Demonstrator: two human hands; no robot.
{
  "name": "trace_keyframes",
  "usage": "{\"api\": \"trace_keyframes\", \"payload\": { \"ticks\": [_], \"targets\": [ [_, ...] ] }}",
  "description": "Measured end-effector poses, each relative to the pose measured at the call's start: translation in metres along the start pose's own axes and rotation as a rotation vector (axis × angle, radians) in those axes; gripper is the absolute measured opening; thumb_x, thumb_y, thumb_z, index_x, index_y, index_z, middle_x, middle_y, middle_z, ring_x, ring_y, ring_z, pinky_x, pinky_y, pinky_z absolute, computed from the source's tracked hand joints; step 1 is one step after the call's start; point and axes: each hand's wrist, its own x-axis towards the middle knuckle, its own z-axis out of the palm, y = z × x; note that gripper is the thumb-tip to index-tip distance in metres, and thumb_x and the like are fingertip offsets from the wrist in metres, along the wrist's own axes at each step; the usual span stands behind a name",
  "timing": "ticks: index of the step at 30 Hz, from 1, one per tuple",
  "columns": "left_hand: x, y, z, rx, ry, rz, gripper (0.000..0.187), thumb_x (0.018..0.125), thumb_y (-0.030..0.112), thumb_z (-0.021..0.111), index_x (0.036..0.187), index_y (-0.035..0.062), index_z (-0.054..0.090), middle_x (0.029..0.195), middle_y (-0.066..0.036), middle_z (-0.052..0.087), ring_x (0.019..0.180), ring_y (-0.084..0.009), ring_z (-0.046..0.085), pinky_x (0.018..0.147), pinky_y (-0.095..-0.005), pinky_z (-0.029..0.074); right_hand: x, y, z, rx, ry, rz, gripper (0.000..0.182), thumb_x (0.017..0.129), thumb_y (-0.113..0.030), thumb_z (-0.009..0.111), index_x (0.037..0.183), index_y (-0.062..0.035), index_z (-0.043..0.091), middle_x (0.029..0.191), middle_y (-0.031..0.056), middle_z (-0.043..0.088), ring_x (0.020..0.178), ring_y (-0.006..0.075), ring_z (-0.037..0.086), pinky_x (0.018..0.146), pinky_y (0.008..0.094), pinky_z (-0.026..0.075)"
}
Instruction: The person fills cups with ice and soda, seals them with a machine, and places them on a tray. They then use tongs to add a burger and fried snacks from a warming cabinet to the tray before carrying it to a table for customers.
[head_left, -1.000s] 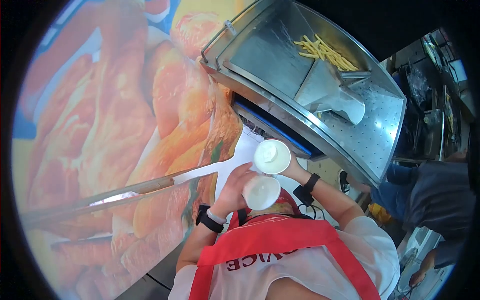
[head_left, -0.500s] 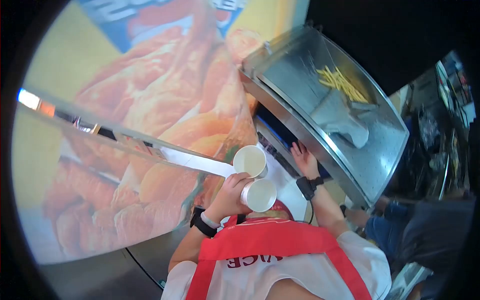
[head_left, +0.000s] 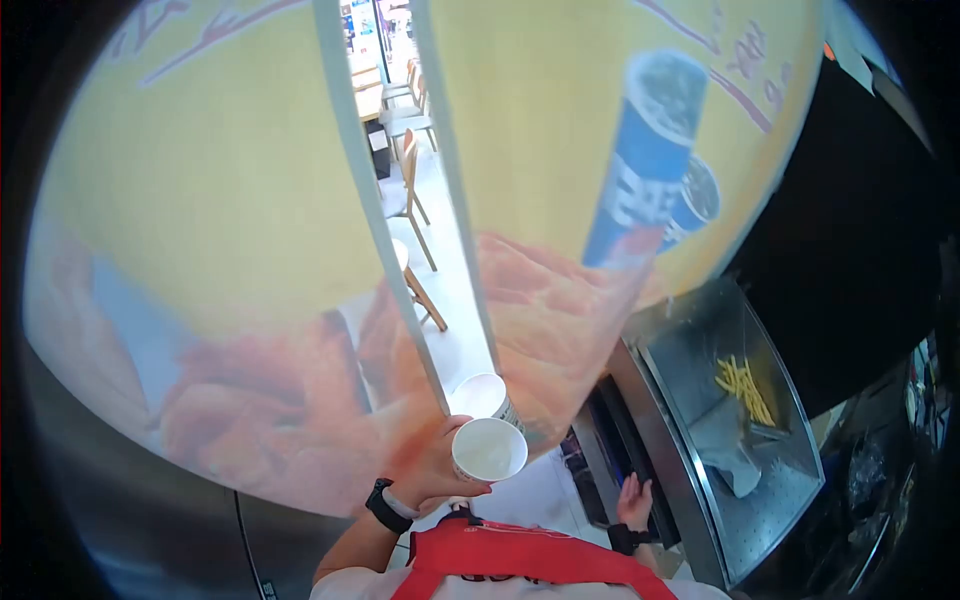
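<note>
White cups (head_left: 489,450) near the printed panels (head_left: 220,200), fries (head_left: 744,390) farther right.

Left of the steel fry station (head_left: 690,365), open room lies between its front and the two cups (head_left: 490,452) in the left hand (head_left: 428,474), narrowed by the right hand (head_left: 634,502). Beyond and left of the station, two printed panels (head_left: 530,150) bar the way, save for a narrow slot (head_left: 455,290) whose near end the cups cover. Within the station, a scoop (head_left: 728,455) stands between fries (head_left: 745,392) and perforated floor (head_left: 788,490).

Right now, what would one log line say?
left hand: holds white cup | second cup: partly behind it | right hand: open, near steel fries bin
</note>
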Motion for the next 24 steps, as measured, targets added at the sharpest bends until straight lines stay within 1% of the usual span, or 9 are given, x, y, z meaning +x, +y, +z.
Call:
{"api": "trace_keyframes", "payload": {
  "ticks": [2, 4, 6, 8, 10, 12, 16, 18, 24],
  "targets": [
    [0.014, -0.014, -0.032, 0.103, 0.007, 0.095, 0.078, 0.046, 0.017, 0.082, 0.114, 0.0044, 0.044, 0.112, -0.008, 0.043, 0.109, -0.0197, 0.039, 0.092, -0.0324, 0.033, 0.002, 0.004, -0.003, 0.012, -0.05, 0.073, 0.029, 0.083, -0.026, 0.055, 0.098, -0.0013, 0.053, 0.102, 0.008, 0.057, 0.096, 0.0176, 0.054, 0.089, 0.0295, 0.04],
    [0.029, -0.014, -0.063, 0.213, 0.002, 0.198, 0.079, 0.046, 0.014, 0.082, 0.114, 0.0048, 0.042, 0.111, -0.008, 0.044, 0.107, -0.0187, 0.041, 0.092, -0.0317, 0.034, 0.006, 0.027, 0.02, -0.046, -0.325, 0.202, 0.025, 0.083, -0.025, 0.055, 0.096, -0.0039, 0.055, 0.097, 0.0055, 0.059, 0.087, 0.0159, 0.057, 0.078, 0.0283, 0.045],
    [0.042, 0.0, -0.088, 0.083, 0.05, 0.216, 0.078, 0.048, 0.015, 0.082, 0.113, 0.0057, 0.04, 0.108, -0.007, 0.046, 0.102, -0.0181, 0.045, 0.088, -0.0311, 0.037, -0.023, 0.055, 0.097, -0.947, -0.145, 0.362, 0.023, 0.083, -0.023, 0.055, 0.097, -0.0047, 0.057, 0.091, 0.0066, 0.061, 0.082, 0.0143, 0.058, 0.072, 0.0269, 0.046],
    [0.056, 0.004, -0.118, 0.102, 0.068, 0.218, 0.079, 0.047, 0.017, 0.082, 0.112, 0.0052, 0.039, 0.105, -0.006, 0.048, 0.1, -0.0174, 0.047, 0.087, -0.0324, 0.038, 0.0, 0.099, 0.129, -1.164, -0.361, 0.384, 0.03, 0.082, -0.023, 0.056, 0.105, -0.0033, 0.055, 0.091, 0.0074, 0.062, 0.082, 0.0141, 0.058, 0.075, 0.0266, 0.045],
    [0.071, 0.007, -0.149, 0.128, 0.077, 0.219, 0.081, 0.045, 0.019, 0.083, 0.111, 0.0048, 0.038, 0.103, -0.006, 0.05, 0.097, -0.0167, 0.049, 0.085, -0.0338, 0.04, 0.01, 0.143, 0.203, -1.728, -1.276, 0.039, 0.037, 0.081, -0.022, 0.057, 0.112, -0.0033, 0.051, 0.095, 0.0068, 0.06, 0.084, 0.0148, 0.057, 0.077, 0.0271, 0.044],
    [0.085, 0.001, -0.17, -0.069, 0.144, 0.271, 0.082, 0.047, 0.02, 0.083, 0.113, 0.0036, 0.038, 0.105, -0.007, 0.051, 0.097, -0.0177, 0.05, 0.084, -0.0328, 0.041, -0.008, 0.16, 0.281, -1.822, -1.251, 0.059, 0.037, 0.08, -0.021, 0.058, 0.112, -0.0038, 0.051, 0.094, 0.0083, 0.06, 0.083, 0.0141, 0.057, 0.074, 0.0277, 0.045],
    [0.1, 0.018, -0.208, 0.26, 0.171, 0.365, 0.083, 0.049, 0.023, 0.082, 0.116, 0.0029, 0.037, 0.11, -0.008, 0.049, 0.102, -0.0171, 0.048, 0.086, -0.0315, 0.039, 0.034, 0.195, 0.363, -1.442, -1.213, -0.156, 0.037, 0.078, -0.016, 0.06, 0.112, -0.0045, 0.051, 0.092, 0.0074, 0.061, 0.081, 0.0117, 0.056, 0.074, 0.0274, 0.045],
    [0.114, 0.024, -0.209, -0.148, 0.148, 0.225, 0.086, 0.047, 0.025, 0.083, 0.117, 0.0019, 0.038, 0.11, -0.008, 0.049, 0.101, -0.0177, 0.049, 0.087, -0.0314, 0.039, 0.051, 0.192, 0.398, -1.46, -1.063, -0.213, 0.04, 0.078, -0.016, 0.06, 0.115, -0.0032, 0.048, 0.096, 0.0066, 0.06, 0.083, 0.0125, 0.056, 0.074, 0.027, 0.045],
    [0.224, 0.024, -0.245, -0.16, -0.153, 0.196, 0.088, 0.045, 0.024, 0.083, 0.116, 0.0001, 0.037, 0.11, -0.009, 0.049, 0.101, -0.0175, 0.049, 0.088, -0.0312, 0.038, 0.072, 0.215, 0.51, -1.113, -1.279, -0.001, 0.058, 0.077, -0.02, 0.062, 0.125, -0.0026, 0.036, 0.115, 0.0083, 0.049, 0.103, 0.014, 0.046, 0.087, 0.0266, 0.038]
  ]
}}
